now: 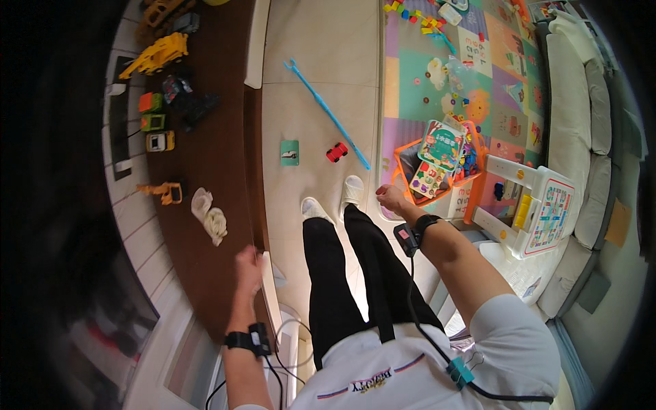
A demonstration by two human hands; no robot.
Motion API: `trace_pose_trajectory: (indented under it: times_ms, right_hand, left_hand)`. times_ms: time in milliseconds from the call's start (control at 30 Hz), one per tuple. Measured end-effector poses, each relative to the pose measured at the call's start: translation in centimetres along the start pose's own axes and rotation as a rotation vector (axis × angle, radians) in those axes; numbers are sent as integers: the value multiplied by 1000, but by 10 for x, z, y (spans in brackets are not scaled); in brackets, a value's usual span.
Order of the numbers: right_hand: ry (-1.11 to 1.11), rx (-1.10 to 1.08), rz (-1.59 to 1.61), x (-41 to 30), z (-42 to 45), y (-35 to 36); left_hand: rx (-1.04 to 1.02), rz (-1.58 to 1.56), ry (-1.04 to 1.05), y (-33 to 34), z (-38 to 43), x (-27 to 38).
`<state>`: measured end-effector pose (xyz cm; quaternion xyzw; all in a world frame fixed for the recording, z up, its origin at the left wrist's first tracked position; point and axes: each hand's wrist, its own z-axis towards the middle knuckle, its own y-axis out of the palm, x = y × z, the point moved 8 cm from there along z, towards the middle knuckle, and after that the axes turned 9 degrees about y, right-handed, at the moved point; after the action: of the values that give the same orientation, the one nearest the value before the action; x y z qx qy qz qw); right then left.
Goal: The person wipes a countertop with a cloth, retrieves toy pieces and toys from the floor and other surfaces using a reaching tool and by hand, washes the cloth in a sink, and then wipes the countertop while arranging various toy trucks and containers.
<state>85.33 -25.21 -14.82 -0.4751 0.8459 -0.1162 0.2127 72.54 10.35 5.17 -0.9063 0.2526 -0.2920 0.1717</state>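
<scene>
My left hand, slightly blurred, is curled at the front edge of a dark brown low cabinet, with nothing visible in it. Crumpled white socks lie on the cabinet top just ahead of that hand. Over the edge of the play mat hangs my right hand, fingers curled in with nothing seen inside. Closest to it is an orange-rimmed storage bin holding a green picture box or book and a puzzle board. On the tiles ahead of my slippers lie a red toy car, a green card and a long blue plastic stick.
Toy vehicles, including a yellow crane truck and a small excavator, line the cabinet's wall side. A white children's table lies tipped between the bin and a grey sofa. Colourful blocks are scattered on the patterned play mat.
</scene>
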Motion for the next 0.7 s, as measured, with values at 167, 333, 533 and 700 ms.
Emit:
trace_pose_trajectory:
  times_ms: [167, 333, 533, 700]
  right_hand:
    - [-3, 36, -49, -49, 85, 56]
    - [-61, 187, -137, -50, 170, 81]
    - [-178, 457, -552, -82, 240, 91]
    - [-725, 493, -980, -105, 262, 138]
  left_hand:
    - [-694, 32, -19, 167, 23, -87]
    - [-909, 144, -61, 204, 63, -96]
    - [-543, -112, -162, 173, 109, -104]
    - [-311, -255, -212, 162, 146, -120]
